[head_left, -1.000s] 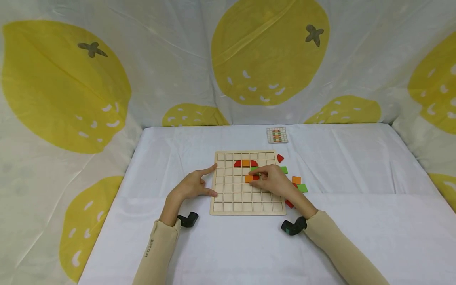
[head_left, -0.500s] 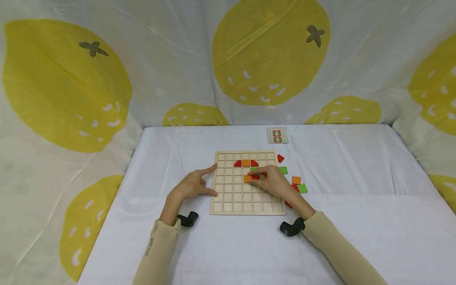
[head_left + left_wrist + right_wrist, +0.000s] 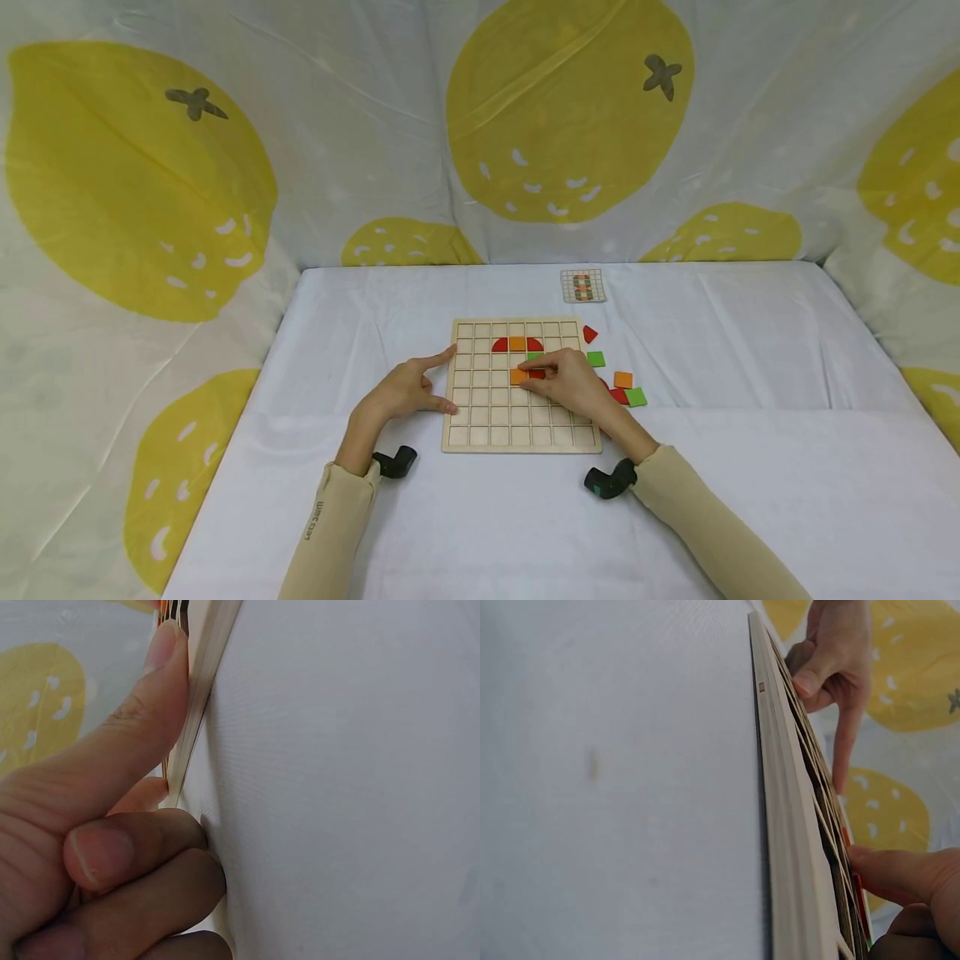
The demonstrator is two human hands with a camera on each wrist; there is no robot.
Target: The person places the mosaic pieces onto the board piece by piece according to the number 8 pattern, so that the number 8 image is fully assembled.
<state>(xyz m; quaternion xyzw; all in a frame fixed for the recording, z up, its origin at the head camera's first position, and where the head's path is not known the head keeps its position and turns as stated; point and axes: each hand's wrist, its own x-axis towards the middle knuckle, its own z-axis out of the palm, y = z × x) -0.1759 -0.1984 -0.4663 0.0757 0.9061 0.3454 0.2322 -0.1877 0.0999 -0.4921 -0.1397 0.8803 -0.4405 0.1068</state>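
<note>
The right hand (image 3: 562,377) pinched an orange tile (image 3: 517,377) between its thumb and first finger, over the wooden board (image 3: 500,436). A second ago that tile was a little more to the right; now it had slid left and lined up under the orange square (image 3: 517,343) near the top. Nobody could tell if it lay flat in its box. A red tile (image 3: 537,374) sat just to its right, partly hidden by the fingers. The right arm had moved left a tiny bit too, so more of the red piece (image 3: 618,396) beside the green square (image 3: 636,397) showed. The left hand (image 3: 401,390) had not moved: its thumb and first finger were spread wide, touching the board's left edge, and its other fingers were tucked in. The board had stayed put on the white worktop (image 3: 487,517), and the little picture card (image 3: 582,286) still lay behind it.
</note>
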